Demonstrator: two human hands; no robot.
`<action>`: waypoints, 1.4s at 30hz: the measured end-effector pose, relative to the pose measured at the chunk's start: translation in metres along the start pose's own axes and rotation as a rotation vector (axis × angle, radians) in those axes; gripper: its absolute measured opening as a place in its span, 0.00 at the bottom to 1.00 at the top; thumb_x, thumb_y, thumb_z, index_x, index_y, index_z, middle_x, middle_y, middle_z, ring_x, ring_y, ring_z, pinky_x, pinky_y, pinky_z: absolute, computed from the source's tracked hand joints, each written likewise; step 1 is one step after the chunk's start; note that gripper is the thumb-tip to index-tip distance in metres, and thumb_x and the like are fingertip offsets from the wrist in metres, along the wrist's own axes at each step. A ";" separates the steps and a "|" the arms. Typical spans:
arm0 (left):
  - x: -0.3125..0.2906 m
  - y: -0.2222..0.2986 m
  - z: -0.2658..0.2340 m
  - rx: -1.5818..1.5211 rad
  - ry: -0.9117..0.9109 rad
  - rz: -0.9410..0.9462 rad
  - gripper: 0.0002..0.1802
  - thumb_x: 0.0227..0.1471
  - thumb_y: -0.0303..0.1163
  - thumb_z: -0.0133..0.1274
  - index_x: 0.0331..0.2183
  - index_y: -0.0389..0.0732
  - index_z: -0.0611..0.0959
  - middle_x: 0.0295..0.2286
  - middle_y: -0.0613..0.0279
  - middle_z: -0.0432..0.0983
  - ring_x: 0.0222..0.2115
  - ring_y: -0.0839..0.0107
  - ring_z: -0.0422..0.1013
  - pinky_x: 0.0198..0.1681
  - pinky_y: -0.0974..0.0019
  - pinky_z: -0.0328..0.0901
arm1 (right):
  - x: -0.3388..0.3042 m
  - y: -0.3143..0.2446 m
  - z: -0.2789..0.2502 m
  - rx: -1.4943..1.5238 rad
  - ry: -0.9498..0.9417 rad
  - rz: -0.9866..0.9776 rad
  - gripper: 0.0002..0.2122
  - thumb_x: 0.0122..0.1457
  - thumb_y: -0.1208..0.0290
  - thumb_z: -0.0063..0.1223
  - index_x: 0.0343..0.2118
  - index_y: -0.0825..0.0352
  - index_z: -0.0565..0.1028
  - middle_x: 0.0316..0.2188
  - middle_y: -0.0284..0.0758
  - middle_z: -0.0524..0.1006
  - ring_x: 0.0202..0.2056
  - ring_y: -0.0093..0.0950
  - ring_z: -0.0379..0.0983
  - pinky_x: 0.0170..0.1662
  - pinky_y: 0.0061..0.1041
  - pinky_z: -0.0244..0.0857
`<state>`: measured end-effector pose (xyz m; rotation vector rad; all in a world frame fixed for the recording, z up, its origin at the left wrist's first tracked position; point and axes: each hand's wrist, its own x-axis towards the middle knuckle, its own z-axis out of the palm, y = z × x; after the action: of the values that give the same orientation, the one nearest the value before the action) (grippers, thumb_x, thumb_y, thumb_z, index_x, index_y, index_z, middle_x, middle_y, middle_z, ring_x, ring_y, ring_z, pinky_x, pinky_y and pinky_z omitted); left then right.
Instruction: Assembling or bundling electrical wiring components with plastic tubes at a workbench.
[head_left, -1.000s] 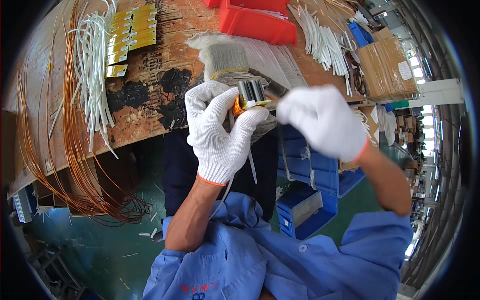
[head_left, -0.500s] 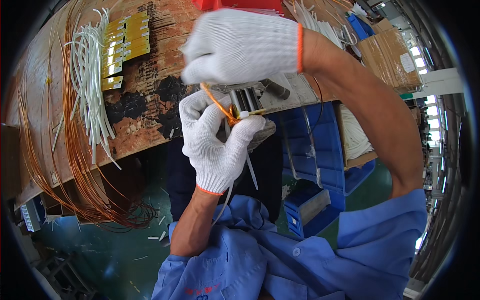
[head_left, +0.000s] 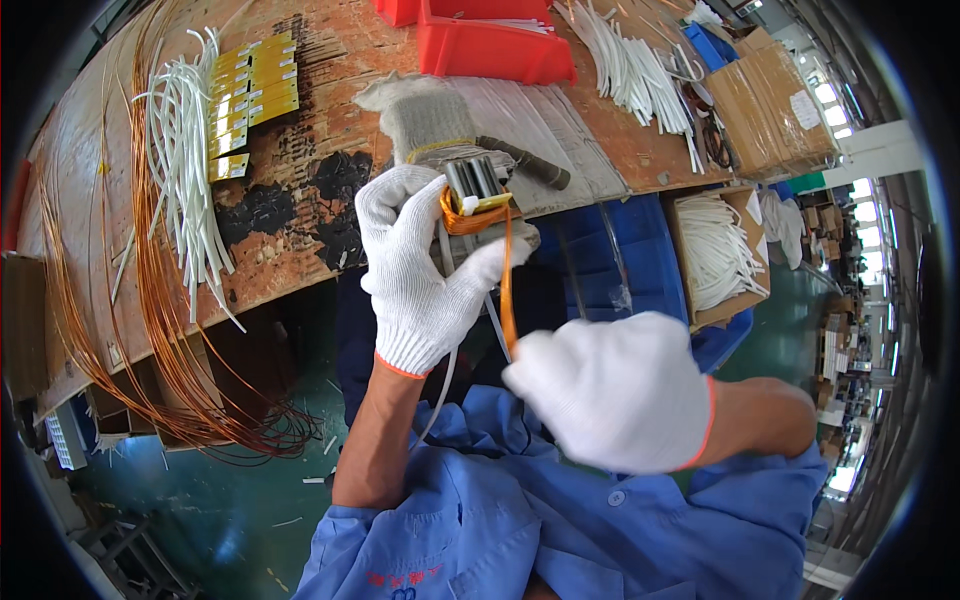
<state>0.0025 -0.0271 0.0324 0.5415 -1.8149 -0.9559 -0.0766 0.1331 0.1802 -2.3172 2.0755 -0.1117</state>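
My left hand [head_left: 418,275], in a white knit glove with an orange cuff, grips a small wire coil [head_left: 465,221] between thumb and fingers near the table's front edge. Dark grey blocks [head_left: 472,179] stand up out of the coil's frame. Orange-copper wire is wrapped around the frame, and a taut strand [head_left: 508,290] runs from it toward me. At that strand's lower end my gloved right hand [head_left: 620,395] is closed on the wire, slightly blurred. A white tube [head_left: 447,390] hangs beneath my left hand.
On the wooden table [head_left: 300,235] lie white tubes [head_left: 180,170], yellow plates [head_left: 255,85] and long copper wires [head_left: 150,300]. Farther back are a red bin [head_left: 490,45], a grey cloth [head_left: 430,115] and a dark rod [head_left: 535,165]. A box of white tubes [head_left: 712,250] sits at right.
My right hand has swung from above the coil down toward my body, drawing the wire with it. My left hand still holds the coil, which has tilted slightly.
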 end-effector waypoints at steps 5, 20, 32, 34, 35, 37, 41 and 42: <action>-0.051 -0.029 0.016 -0.645 0.105 -0.281 0.34 0.51 0.47 0.75 0.52 0.34 0.84 0.53 0.52 0.72 0.55 0.58 0.70 0.59 0.53 0.67 | 0.097 -0.018 0.021 -0.302 0.240 -0.093 0.08 0.48 0.68 0.64 0.26 0.68 0.84 0.26 0.47 0.83 0.27 0.35 0.82 0.28 0.38 0.75; -0.005 -0.008 0.003 -0.029 0.032 0.064 0.36 0.40 0.38 0.82 0.48 0.37 0.81 0.49 0.51 0.70 0.52 0.56 0.69 0.56 0.55 0.68 | 0.000 0.016 0.011 0.099 0.013 0.000 0.06 0.56 0.72 0.59 0.34 0.66 0.82 0.25 0.36 0.77 0.26 0.34 0.79 0.24 0.35 0.70; -0.008 0.002 0.004 -0.069 0.193 -0.236 0.29 0.43 0.38 0.80 0.43 0.35 0.85 0.49 0.53 0.75 0.53 0.60 0.71 0.56 0.59 0.69 | 0.135 0.141 0.019 0.335 -0.175 -0.089 0.11 0.63 0.65 0.56 0.27 0.67 0.82 0.23 0.37 0.80 0.29 0.36 0.80 0.36 0.36 0.75; -0.009 -0.002 0.009 -0.046 0.206 -0.088 0.31 0.36 0.34 0.83 0.42 0.38 0.84 0.50 0.53 0.72 0.52 0.57 0.70 0.55 0.57 0.68 | 0.068 0.125 0.016 0.472 -0.188 0.083 0.10 0.64 0.67 0.54 0.31 0.66 0.83 0.26 0.39 0.82 0.29 0.37 0.80 0.34 0.38 0.75; -0.007 -0.004 0.010 -0.057 0.159 -0.047 0.34 0.37 0.35 0.83 0.44 0.38 0.81 0.50 0.52 0.71 0.52 0.55 0.69 0.57 0.55 0.67 | 0.037 0.105 0.020 0.525 -0.081 0.092 0.09 0.64 0.67 0.53 0.32 0.66 0.83 0.28 0.38 0.82 0.28 0.35 0.79 0.34 0.36 0.74; -0.006 -0.009 0.009 -0.035 0.102 0.089 0.40 0.36 0.39 0.84 0.47 0.38 0.78 0.50 0.51 0.70 0.53 0.53 0.68 0.58 0.52 0.67 | 0.003 0.058 0.023 0.064 0.053 -0.049 0.08 0.62 0.66 0.56 0.33 0.66 0.81 0.24 0.34 0.77 0.26 0.26 0.78 0.28 0.29 0.69; -0.013 -0.005 -0.001 -0.029 0.062 -0.024 0.40 0.43 0.44 0.80 0.50 0.35 0.77 0.52 0.51 0.71 0.56 0.56 0.69 0.62 0.53 0.65 | 0.046 -0.016 0.002 -0.068 -0.080 -0.040 0.08 0.56 0.69 0.59 0.35 0.67 0.84 0.28 0.40 0.80 0.25 0.31 0.80 0.27 0.32 0.72; -0.016 -0.006 -0.003 -0.006 0.080 -0.048 0.39 0.44 0.42 0.80 0.50 0.35 0.77 0.52 0.51 0.71 0.55 0.55 0.69 0.60 0.53 0.66 | 0.073 -0.022 0.000 -0.101 -0.026 -0.107 0.09 0.55 0.70 0.60 0.34 0.69 0.85 0.29 0.46 0.82 0.24 0.36 0.80 0.28 0.35 0.75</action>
<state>0.0115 -0.0200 0.0187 0.6137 -1.7340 -0.9590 -0.0464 0.0634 0.1839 -2.4736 1.9894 0.0222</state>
